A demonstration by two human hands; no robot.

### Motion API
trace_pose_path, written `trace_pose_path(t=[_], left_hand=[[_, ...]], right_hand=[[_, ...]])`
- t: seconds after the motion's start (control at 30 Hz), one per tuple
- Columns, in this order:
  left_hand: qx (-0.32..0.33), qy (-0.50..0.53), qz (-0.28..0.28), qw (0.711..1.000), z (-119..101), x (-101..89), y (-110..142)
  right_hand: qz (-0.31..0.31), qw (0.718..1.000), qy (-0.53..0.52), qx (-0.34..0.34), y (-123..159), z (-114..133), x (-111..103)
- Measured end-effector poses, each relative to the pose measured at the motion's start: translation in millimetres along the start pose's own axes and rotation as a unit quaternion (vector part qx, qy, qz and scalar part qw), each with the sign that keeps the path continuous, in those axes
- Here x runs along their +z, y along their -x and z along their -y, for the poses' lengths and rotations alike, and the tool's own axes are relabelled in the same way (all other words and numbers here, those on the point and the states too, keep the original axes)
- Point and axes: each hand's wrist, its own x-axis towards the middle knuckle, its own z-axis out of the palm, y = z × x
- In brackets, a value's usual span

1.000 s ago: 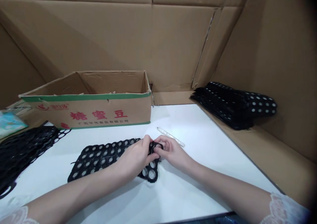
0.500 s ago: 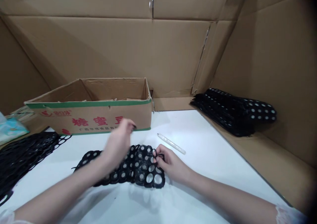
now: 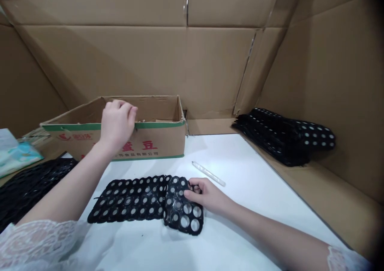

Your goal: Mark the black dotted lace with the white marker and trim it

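Cardboard box [image 3: 172, 141], red "蜜豆", 蜜 partly hidden, "食品有限公司" below, blurred red logo [image 3: 75, 136]

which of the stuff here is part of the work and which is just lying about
In the work:
- black perforated strip
- right hand, holding its end
- left hand, over the carton

Apparently just lying about:
- white pen
- blue-green packet

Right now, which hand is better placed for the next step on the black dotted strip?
Probably the right hand: its fingers are on the right end of the black strip, while the left hand is raised at the cardboard box, away from it.
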Motion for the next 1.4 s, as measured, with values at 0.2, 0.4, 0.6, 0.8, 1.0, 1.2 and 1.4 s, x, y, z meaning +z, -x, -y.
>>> trace_pose_path(t=[0.2, 0.4, 0.6, 0.8, 1.0, 1.2, 1.4], left_hand=[[0.159, 0.158, 0.324, 0.919, -78, -35.7, 106], [0.085, 0.272, 0.452, 0.845, -91, -28.7, 128], [0.013, 0.378, 0.48, 0.792, -86, -28.8, 128], [0.0, 0.363, 0.458, 0.812, -85, -20.8, 130], [-0.102, 0.184, 0.265, 0.941, -51, -23.8, 93], [-0.068, 0.019, 0.008, 0.997, 10, -34.7, 21], [-0.022, -0.02, 0.088, 0.996, 19, -11.0, -11]], right_hand=[[0.038, 0.995, -0.094, 0.013, 3, 0, 5], [0.045, 0.995, -0.09, -0.011, 9, 7, 11], [0.046, 0.998, -0.042, -0.029, 11, 1, 12], [0.048, 0.998, 0.012, -0.031, 11, 0, 11], [0.051, 0.998, 0.006, -0.02, 14, 2, 11], [0.038, 0.999, -0.013, 0.014, 7, -1, 8], [0.006, 0.998, -0.056, 0.014, 8, 6, 6]])
